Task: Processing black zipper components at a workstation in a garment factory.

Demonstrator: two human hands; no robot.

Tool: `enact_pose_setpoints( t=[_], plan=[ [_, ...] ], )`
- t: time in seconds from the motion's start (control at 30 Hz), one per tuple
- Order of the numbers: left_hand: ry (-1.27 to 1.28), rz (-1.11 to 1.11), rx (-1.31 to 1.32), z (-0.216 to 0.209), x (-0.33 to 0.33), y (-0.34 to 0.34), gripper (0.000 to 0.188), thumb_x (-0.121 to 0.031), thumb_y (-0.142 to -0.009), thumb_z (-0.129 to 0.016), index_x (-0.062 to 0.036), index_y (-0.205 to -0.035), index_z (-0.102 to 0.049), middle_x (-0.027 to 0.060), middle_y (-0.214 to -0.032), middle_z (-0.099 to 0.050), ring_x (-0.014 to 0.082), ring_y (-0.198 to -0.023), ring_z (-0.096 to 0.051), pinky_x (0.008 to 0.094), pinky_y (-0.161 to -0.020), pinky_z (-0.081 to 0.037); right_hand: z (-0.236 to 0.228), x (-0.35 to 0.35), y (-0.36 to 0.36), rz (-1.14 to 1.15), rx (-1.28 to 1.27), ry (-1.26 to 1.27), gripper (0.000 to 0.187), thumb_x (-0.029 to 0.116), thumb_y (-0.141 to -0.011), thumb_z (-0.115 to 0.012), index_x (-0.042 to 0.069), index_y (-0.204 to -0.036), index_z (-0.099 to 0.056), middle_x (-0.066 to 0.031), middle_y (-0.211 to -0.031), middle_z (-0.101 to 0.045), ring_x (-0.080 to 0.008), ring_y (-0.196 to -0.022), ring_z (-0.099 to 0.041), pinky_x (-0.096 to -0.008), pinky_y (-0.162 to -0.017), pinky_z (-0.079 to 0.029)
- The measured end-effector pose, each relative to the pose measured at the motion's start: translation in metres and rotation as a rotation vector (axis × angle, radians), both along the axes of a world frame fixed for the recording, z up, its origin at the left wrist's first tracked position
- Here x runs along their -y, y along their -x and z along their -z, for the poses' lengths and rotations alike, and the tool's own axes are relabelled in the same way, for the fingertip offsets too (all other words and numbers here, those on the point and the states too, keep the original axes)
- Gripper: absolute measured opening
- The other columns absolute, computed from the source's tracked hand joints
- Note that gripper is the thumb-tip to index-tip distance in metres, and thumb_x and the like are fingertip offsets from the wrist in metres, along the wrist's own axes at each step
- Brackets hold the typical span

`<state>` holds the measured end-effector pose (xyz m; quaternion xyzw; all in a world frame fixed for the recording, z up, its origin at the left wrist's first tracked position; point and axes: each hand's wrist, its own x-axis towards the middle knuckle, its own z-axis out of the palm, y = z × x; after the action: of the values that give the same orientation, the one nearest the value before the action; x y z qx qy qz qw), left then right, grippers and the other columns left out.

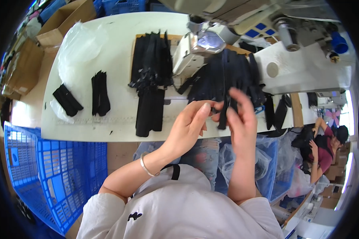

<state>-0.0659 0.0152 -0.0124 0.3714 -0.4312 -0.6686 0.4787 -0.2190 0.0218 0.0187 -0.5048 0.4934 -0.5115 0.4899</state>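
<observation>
My left hand [192, 123] is over the table's front edge, thumb and fingers pinched together at a black fabric strip [222, 119]. Close beside it, my right hand [242, 121] has its fingers bent around the same strip; motion blurs them a little. Behind both hands a wide heap of black fabric strips [211, 79] lies by the sewing machine [187, 55]. Left of the machine is a long stack of black fabric pieces [149, 107], its front end near the table edge. A bracelet circles my left wrist.
Two small black bundles [100, 93] [68, 100] and a clear plastic bag [81, 47] lie on the white table [119, 36]. A blue crate [73, 171] stands below its left end. Plastic-lined blue bins [273, 167] are at lower right. Another person [327, 153] sits at far right.
</observation>
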Motion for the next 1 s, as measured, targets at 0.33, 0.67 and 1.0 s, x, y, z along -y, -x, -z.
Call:
enact_pose_setpoints(
  t=[0.33,0.67,1.0],
  plan=[
    [0.013,-0.112,0.318,0.028,-0.026,0.005,0.024,-0.013,-0.087,-0.066,0.0008,-0.071,-0.055,-0.0043,-0.062,-0.04,0.0032,-0.058,-0.034,0.0233,-0.048,-0.029,0.05,-0.052,-0.001,-0.144,-0.121,-0.217,0.021,-0.008,-0.079,-0.064,0.001,-0.097,-0.061,-0.0005,-0.081,-0.062,-0.0067,-0.069,-0.053,-0.0198,-0.059,-0.04],
    [0.368,-0.193,0.777,0.015,-0.004,-0.038,0.023,-0.012,-0.079,-0.072,0.003,-0.08,-0.055,0.0095,-0.07,-0.048,0.0207,-0.06,-0.046,0.0319,-0.055,-0.039,0.045,-0.057,0.002,-0.245,-0.319,0.061,0.016,-0.001,-0.076,-0.068,0.003,-0.091,-0.071,-0.0072,-0.076,-0.065,-0.0132,-0.068,-0.061,-0.0243,-0.062,-0.045],
    [0.437,-0.216,1.358,0.018,-0.009,-0.069,0.025,-0.016,-0.071,-0.076,-0.001,-0.081,-0.058,0.0084,-0.082,-0.052,0.0254,-0.083,-0.05,0.0345,-0.074,-0.042,0.061,-0.054,0.007,-0.182,0.127,-0.372,0.015,-0.006,-0.081,-0.064,-0.006,-0.095,-0.062,-0.0101,-0.081,-0.067,-0.0143,-0.074,-0.067,-0.0251,-0.064,-0.055]
  ],
)
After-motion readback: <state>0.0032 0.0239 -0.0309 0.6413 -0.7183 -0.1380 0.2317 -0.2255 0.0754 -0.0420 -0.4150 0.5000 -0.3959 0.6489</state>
